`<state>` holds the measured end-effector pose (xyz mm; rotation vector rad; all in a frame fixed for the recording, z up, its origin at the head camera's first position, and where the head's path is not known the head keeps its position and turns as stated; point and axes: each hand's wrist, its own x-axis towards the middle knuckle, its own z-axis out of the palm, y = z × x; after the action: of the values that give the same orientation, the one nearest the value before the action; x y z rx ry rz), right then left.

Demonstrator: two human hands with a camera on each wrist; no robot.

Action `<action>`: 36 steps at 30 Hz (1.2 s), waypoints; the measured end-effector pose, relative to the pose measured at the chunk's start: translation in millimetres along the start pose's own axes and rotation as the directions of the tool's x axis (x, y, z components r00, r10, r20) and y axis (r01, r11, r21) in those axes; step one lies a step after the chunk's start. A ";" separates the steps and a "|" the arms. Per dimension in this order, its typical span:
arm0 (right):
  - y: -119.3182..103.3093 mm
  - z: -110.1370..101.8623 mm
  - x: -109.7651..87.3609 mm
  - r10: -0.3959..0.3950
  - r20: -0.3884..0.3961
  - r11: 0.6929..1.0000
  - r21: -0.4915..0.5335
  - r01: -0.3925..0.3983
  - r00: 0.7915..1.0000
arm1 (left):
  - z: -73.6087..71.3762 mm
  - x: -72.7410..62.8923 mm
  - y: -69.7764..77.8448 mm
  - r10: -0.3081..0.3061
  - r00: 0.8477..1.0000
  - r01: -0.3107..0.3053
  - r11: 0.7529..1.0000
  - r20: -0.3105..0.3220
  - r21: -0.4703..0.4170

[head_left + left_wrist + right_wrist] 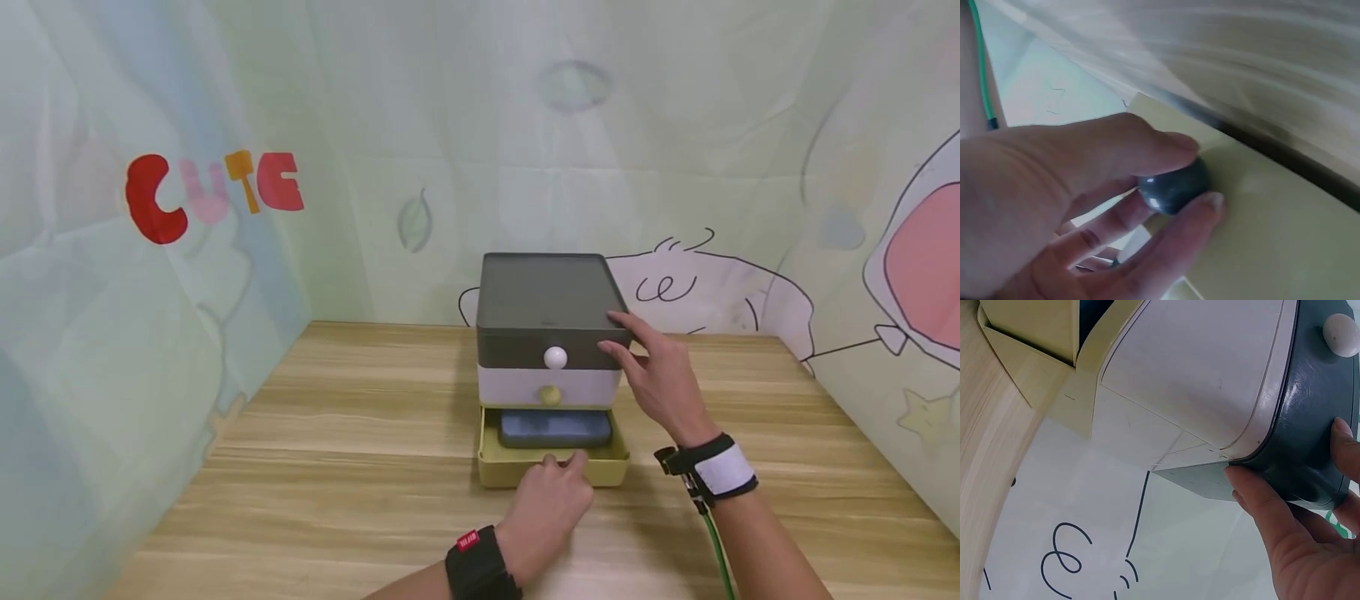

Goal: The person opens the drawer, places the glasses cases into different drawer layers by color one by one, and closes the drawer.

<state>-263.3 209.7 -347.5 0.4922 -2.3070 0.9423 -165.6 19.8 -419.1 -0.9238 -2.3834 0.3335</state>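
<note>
A small stacked drawer unit (543, 292) stands on the table, its top tier dark grey, its middle one white. The yellow bottom drawer (501, 475) is pulled out, and a dark blue flat object (555, 429) lies inside. My left hand (547, 508) is at the drawer's front; in the left wrist view its thumb and fingers pinch a round dark knob (1175, 187). With my right hand (663, 375) I grip the unit's front right corner at the dark tier, thumb on the front and fingers along the side.
A white knob (555, 357) sticks out from the dark tier and a yellow-green knob (550, 395) from the white tier. The wooden table (337, 467) is bordered by a printed cloth backdrop (375, 125). A green cable (716, 542) runs from my right wrist strap.
</note>
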 end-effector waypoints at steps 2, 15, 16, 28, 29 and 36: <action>-0.5 -0.5 0.2 0.008 0.007 1.000 -0.001 -0.008 1.000 | 3.7 1.7 -1.8 0.008 1.000 -0.008 1.000 -0.013 -0.004; 0.3 -0.5 -1.5 0.030 0.019 0.999 -0.015 -0.030 0.999 | 25.1 7.6 -16.0 0.037 0.999 -0.038 0.999 -0.027 -0.018; 0.1 -0.6 -1.4 0.030 0.020 0.999 -0.014 -0.030 0.999 | 26.3 8.3 -17.4 0.038 0.999 -0.039 0.999 -0.029 -0.016; -1.3 -0.2 1.4 0.012 0.012 1.000 -0.011 -0.012 1.000 | 37.3 12.7 -31.7 0.011 0.999 -0.010 1.000 -0.043 0.023; -1.5 -0.3 1.7 0.010 0.010 1.000 -0.011 -0.010 1.000 | 37.5 12.7 -32.3 0.006 0.999 -0.005 1.000 -0.036 0.024; -2.3 -0.6 1.2 0.012 0.012 0.999 -0.030 -0.011 1.000 | 38.8 12.8 -34.4 -0.020 0.999 0.020 1.000 0.030 -0.011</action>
<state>-262.9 208.4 -345.3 0.4739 -2.3339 0.9110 -214.6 2.2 -431.3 -0.9054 -2.4227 0.3290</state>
